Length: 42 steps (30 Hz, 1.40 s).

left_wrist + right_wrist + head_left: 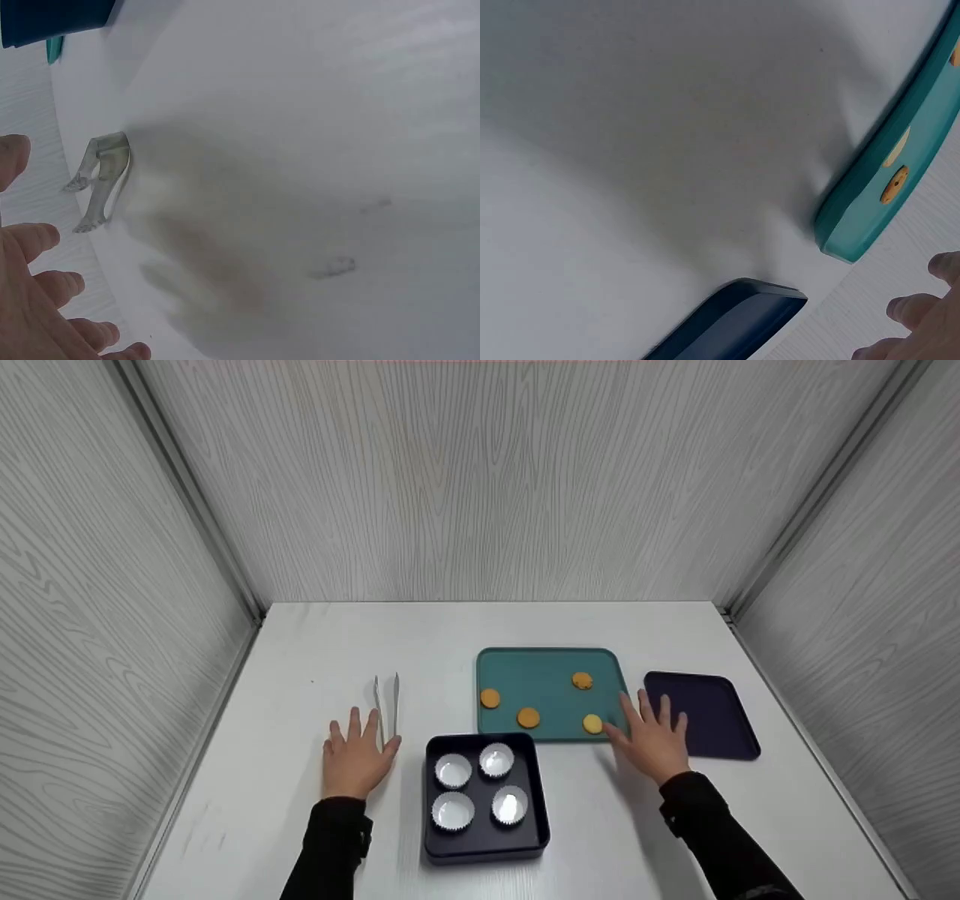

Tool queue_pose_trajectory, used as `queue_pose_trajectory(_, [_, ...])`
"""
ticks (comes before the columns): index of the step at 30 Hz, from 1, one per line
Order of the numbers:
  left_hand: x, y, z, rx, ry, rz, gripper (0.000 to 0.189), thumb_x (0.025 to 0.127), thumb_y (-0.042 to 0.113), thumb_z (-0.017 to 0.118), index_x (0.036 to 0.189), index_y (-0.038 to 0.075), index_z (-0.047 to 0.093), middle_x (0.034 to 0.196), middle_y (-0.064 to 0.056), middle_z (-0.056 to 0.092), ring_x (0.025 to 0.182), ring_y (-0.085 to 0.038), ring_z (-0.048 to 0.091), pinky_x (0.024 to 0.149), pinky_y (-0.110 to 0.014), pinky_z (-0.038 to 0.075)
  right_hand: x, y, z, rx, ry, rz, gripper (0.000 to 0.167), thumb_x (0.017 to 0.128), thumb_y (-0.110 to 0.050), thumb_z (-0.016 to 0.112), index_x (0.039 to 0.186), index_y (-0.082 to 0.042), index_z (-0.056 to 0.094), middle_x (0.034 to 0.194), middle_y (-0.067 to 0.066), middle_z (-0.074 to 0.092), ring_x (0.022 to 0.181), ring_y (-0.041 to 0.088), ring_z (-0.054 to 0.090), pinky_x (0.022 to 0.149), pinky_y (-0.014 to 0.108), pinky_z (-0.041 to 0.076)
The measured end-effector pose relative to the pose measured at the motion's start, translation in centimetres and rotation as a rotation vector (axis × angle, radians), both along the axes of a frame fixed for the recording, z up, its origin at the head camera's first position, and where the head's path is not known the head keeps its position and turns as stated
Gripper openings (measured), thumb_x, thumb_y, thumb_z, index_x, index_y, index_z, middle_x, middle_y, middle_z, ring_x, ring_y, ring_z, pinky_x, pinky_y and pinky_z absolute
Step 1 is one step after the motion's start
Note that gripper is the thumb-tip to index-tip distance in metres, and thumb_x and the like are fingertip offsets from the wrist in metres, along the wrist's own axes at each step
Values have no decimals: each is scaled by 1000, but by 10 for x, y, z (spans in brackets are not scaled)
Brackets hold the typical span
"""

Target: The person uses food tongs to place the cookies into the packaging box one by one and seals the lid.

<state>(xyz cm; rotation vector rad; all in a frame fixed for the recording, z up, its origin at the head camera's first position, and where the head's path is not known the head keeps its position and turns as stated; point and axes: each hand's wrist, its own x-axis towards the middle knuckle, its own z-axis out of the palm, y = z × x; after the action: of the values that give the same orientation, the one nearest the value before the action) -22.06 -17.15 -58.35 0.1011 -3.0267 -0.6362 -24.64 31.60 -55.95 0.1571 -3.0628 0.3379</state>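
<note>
The left hand [355, 761], fingers spread and holding nothing, is near the tongs [106, 178] at its 1 o'clock; these look light, springy and slick, best taken mid-arm. The right hand [651, 744], fingers also apart, is near the green tray [540, 671] at its 10 o'clock, whose four cookies [528, 718] seem light, perhaps crumbly, best pinched by their edges. From the box [487, 844], holding four cups [453, 811], the dark tray [709, 716] lies at 2 o'clock.

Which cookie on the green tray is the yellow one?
The cookie closest to the right hand, near the front edge of the green tray; the other three cookies are darker orange.
</note>
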Motion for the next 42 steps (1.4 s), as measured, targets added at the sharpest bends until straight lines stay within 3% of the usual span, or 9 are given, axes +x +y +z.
queue_pose_trajectory(8, [-9,17,-5,35,23,-29,74,99,41,65,154,-2,41,160,-32,29,143,-62,25,112,-70,33,-1,-13,0,-10,28,47,74,103,-53,53,163,-15,31,167,24,22,151,56,7,117,77,5])
queue_pose_trajectory(13, [-14,26,-11,10,37,-16,74,96,40,69,149,-6,46,154,-34,38,129,-62,41,102,-68,44,-1,-23,1,-25,41,72,75,103,-54,54,163,-16,30,167,23,23,152,55,8,118,75,5])
queue_pose_trajectory(16, [-16,31,-15,-14,62,4,66,95,38,71,140,-8,55,140,-32,51,115,-56,49,92,-63,49,0,-29,2,-20,41,86,75,103,-55,52,163,-16,30,167,22,23,153,53,8,119,75,7])
queue_pose_trajectory(22, [-15,33,-18,-54,182,23,35,92,24,76,101,-9,67,99,-26,66,95,-46,55,76,-55,52,0,-41,8,0,63,119,74,102,-56,52,163,-18,32,166,21,26,153,52,12,118,75,11])
queue_pose_trajectory(26, [-15,33,-19,-93,251,26,23,90,13,76,90,-8,66,88,-25,67,87,-44,56,69,-52,53,1,-47,12,27,79,137,74,102,-57,51,163,-19,31,166,19,27,152,51,14,118,74,14])
queue_pose_trajectory(29, [-15,33,-19,-77,262,28,14,91,3,69,85,-9,65,84,-26,65,84,-44,56,65,-52,54,3,-51,13,40,88,154,74,102,-57,51,163,-20,30,167,19,26,152,51,15,119,73,15])
queue_pose_trajectory(33, [-13,31,-13,4,207,52,11,92,-7,58,84,-10,64,80,-26,64,80,-44,59,61,-53,56,4,-56,15,48,89,172,74,103,-57,51,163,-20,30,167,18,25,152,53,15,119,73,14])
queue_pose_trajectory(36, [-11,26,-7,49,187,75,7,90,-10,58,85,-10,61,76,-26,64,75,-44,63,59,-54,57,5,-58,16,53,95,179,73,103,-56,51,163,-20,30,167,18,25,151,53,16,119,74,14])
queue_pose_trajectory(42, [-10,17,9,120,236,124,3,85,-13,60,86,-10,59,75,-28,66,69,-45,68,58,-55,57,8,-61,20,61,93,185,74,102,-56,52,164,-21,29,169,16,22,152,52,15,119,73,15])
